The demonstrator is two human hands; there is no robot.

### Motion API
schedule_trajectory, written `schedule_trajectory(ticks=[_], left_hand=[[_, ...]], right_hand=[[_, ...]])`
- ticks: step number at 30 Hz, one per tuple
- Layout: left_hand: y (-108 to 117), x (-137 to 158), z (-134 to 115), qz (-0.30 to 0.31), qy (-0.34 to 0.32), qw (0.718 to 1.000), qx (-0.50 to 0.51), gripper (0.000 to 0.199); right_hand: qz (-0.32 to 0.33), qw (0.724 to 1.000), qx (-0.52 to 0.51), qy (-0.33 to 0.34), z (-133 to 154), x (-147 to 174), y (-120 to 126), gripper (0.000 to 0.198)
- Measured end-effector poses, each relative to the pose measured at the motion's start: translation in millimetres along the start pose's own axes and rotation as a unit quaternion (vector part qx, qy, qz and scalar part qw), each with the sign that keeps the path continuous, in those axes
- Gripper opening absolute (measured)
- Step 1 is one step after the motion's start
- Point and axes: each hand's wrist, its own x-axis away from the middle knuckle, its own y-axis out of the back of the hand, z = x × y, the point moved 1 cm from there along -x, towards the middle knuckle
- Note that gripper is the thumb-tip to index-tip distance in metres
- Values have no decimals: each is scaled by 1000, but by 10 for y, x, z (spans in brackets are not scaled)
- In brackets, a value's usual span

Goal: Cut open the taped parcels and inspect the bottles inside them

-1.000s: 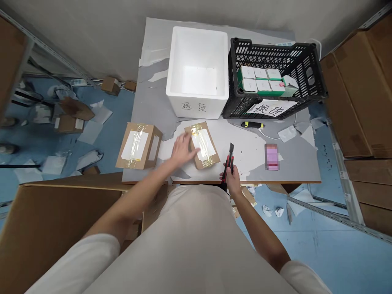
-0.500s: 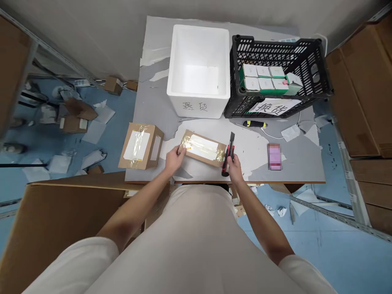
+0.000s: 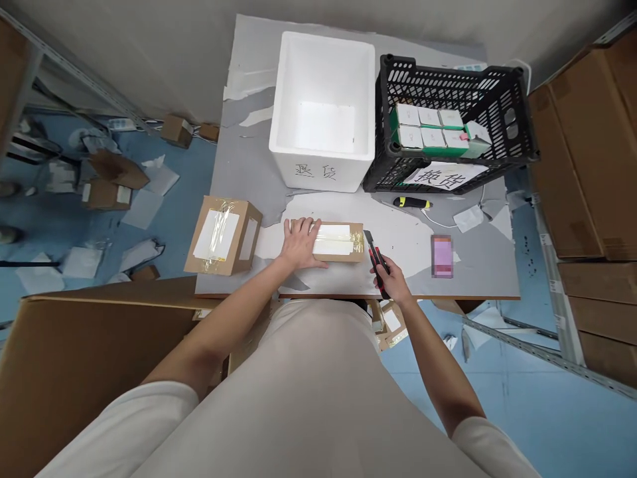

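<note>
My left hand (image 3: 299, 245) lies with fingers spread over the left end of a small cardboard box (image 3: 356, 247). The box is flat on the table, with a white label and shiny tape on its top. In my right hand (image 3: 395, 280) is a red and black utility knife (image 3: 379, 265), its dark blade pointing up and left beside the box's right end. A larger taped cardboard box (image 3: 217, 234) with white labels stands left of my left hand.
Behind stand a white foam box (image 3: 322, 147) and a black plastic crate (image 3: 450, 149) holding small white-and-green boxes. A black and yellow tool (image 3: 412, 202) and a pixelated pink item (image 3: 442, 257) lie right. A big open carton (image 3: 107, 352) stands near left.
The small box has turned from tilted to nearly straight. My left hand has shifted from gripping its left end to lying spread over it. The knife has swung to point up-left, away from the box.
</note>
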Motion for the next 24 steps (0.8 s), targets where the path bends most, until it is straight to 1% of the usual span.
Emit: schedule_trajectory(ticks=[3,9,14,16,19,20,24], left_hand=[[-24,2,-30,-16,1,1000,-13,118],[-40,13,-9,-32,-5,999,2,119],[-43,32,-20,-27,0,1000,7,118],[-45,42,-21,-29,0,1000,9,117],[-53,55,-17,-32,0,999,20,117],[-58,58,-14,-33,0,999,23,117],[-78,64,-7,-41,1,999,29,117]], right_hand=[[15,1000,16,0,63,14,18,63],[44,998,43,-10,211,67,137,62],[72,996,49,-13,236,107,88,64],[56,996,65,1,220,111,60,64],[0,998,68,18,203,95,72,63],[-7,998,66,16,199,84,85,63],[18,998,60,-1,174,52,118,62]])
